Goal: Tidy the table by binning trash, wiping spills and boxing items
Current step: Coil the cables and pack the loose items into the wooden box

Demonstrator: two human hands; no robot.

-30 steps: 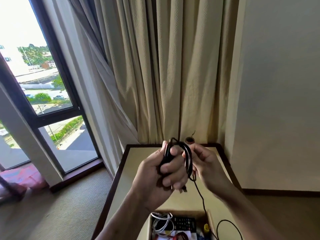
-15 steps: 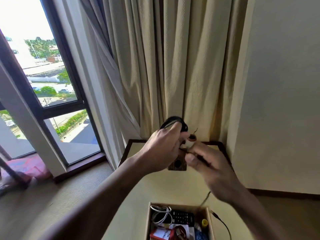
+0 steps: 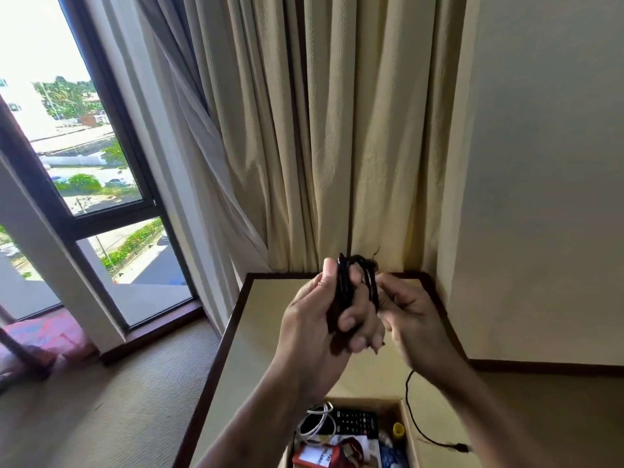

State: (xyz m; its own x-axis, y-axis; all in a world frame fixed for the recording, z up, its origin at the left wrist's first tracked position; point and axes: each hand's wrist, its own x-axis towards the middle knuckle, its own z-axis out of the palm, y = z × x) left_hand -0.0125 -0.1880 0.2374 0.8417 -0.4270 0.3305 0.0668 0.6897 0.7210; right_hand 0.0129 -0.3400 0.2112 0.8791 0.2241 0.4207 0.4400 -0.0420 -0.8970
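Note:
My left hand (image 3: 320, 319) grips a coiled bundle of black cable (image 3: 344, 285), held upright above the beige table (image 3: 256, 336). My right hand (image 3: 412, 315) pinches the same cable at the bundle's right side. A loose tail of the cable (image 3: 413, 417) hangs down and ends in a plug lying on the table at the lower right. Below the hands stands an open cardboard box (image 3: 407, 430) with a black remote (image 3: 354, 423), a white cable (image 3: 319, 422), a red item and a small yellow thing inside.
The table has a dark wooden rim (image 3: 216, 366) and sits in a corner against beige curtains (image 3: 320, 146) and a cream wall (image 3: 540, 197). A tall window (image 3: 77, 184) is at the left over carpeted floor (image 3: 111, 400).
Both hands have dropped slightly and drawn together around the cable bundle. The loose tail is shorter, and its plug now lies on the table beside the box.

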